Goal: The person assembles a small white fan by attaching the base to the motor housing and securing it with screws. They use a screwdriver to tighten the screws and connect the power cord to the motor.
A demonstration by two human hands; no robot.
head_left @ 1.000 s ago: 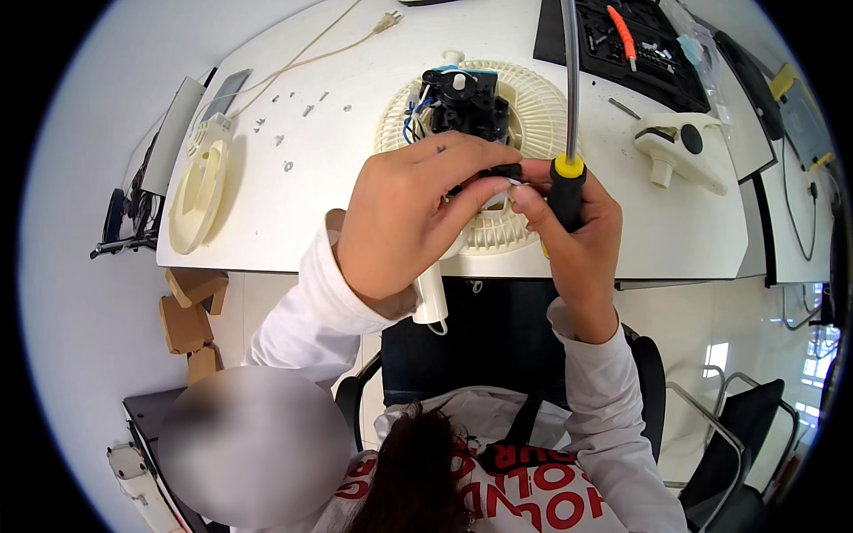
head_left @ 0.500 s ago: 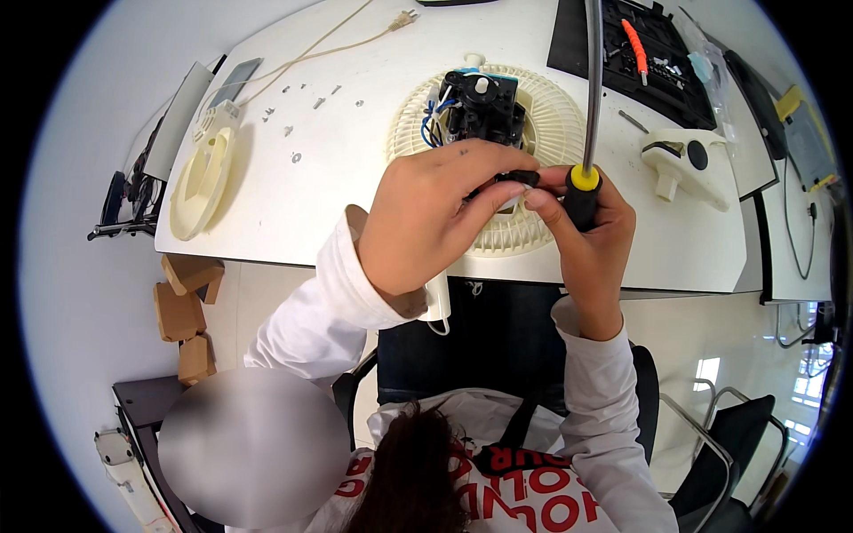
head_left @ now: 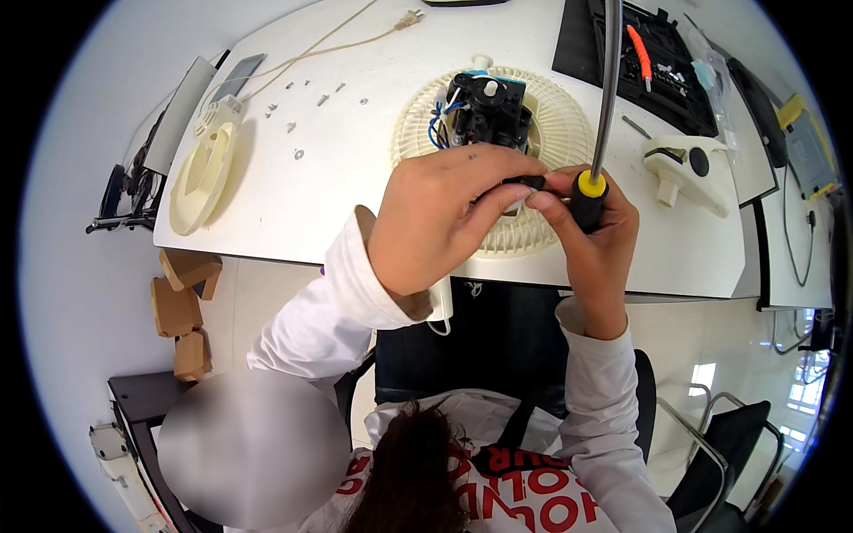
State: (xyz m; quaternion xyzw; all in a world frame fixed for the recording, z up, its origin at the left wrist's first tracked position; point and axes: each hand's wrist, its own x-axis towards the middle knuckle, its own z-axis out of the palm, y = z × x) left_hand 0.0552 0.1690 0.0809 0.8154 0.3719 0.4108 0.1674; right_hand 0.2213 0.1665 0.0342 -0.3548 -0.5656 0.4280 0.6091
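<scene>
My left hand (head_left: 438, 213) is closed, its thumb and fingers pinching a small black part (head_left: 526, 181) whose kind I cannot make out. My right hand (head_left: 595, 226) also has its fingertips at that part, while a screwdriver (head_left: 589, 202) with a black and yellow handle is tucked in its grip, the long metal shaft pointing up and away. Just beyond my fingers stands a black fan motor unit (head_left: 487, 111) with blue wires on its left side. It sits over a round cream fan grille (head_left: 564, 115), partly covered by my hands.
Loose screws (head_left: 322, 99) lie on the white table (head_left: 293, 195) at left, near a cream plastic cover (head_left: 206, 191) and a power plug (head_left: 407, 19). At right are a cream housing piece (head_left: 689, 169), a thin metal bit (head_left: 636, 127) and a black tool case (head_left: 684, 98) with an orange-handled tool (head_left: 639, 55).
Both hands keep their pinch on the small black part, shifting slightly. The screwdriver shaft has tilted a little to the right. The whole view has shifted slightly.
</scene>
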